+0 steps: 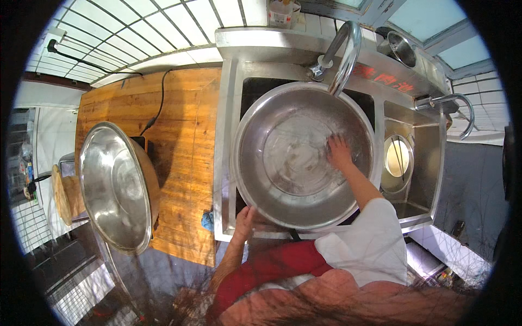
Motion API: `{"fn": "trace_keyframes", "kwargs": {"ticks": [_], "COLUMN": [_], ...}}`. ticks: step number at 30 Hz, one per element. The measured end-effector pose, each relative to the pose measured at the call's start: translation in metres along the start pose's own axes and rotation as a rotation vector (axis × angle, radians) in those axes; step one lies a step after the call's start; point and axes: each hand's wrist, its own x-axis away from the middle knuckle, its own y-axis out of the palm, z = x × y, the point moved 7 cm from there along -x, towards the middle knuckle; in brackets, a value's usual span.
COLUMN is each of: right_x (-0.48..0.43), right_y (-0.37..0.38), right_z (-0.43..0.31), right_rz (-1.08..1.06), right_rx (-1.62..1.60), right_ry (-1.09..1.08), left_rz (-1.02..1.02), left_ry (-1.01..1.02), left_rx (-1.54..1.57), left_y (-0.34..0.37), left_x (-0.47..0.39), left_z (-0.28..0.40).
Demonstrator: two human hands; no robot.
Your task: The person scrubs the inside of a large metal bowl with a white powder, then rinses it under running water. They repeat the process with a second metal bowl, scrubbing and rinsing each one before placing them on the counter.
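A large, round stainless steel basin [281,203] rests over the left bowl of a steel double sink [223,163], under a curved chrome faucet [350,53]. My left hand [244,220] grips the basin's rim at the lower left. Inside, my right hand [338,151] lies with spread fingers against the basin's right inner side. The bottom of the basin looks wet or cloudy; whether water stands in it I cannot tell.
Left of the sink, a second steel basin [118,183] stands tilted on a wooden table [187,122], near a blue cloth [207,220] and a black cable [163,95]. The right bowl holds a round container [396,159] with thin sticks. A metal pot [401,49] sits behind.
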Motion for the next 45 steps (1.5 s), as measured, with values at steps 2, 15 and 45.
{"fn": "trace_keyframes", "kwargs": {"ticks": [2, 15, 45], "right_x": [0.027, -0.016, 0.157], "right_y": [0.001, -0.126, -0.201], "right_z": [0.016, 0.099, 0.072], "right_rz": [-0.18, 0.33, 0.477], "right_rx": [0.066, -0.21, -0.802], "right_ry": [0.092, 0.22, 0.077], "left_rz": [-0.006, 0.078, 0.299], "left_ry": [-0.008, 0.08, 0.645], "left_rx": [0.005, 0.056, 0.15], "left_y": [-0.002, -0.014, -0.113], "left_x": [-0.003, -0.025, 0.09], "left_z": [-0.004, -0.026, 0.155]}}
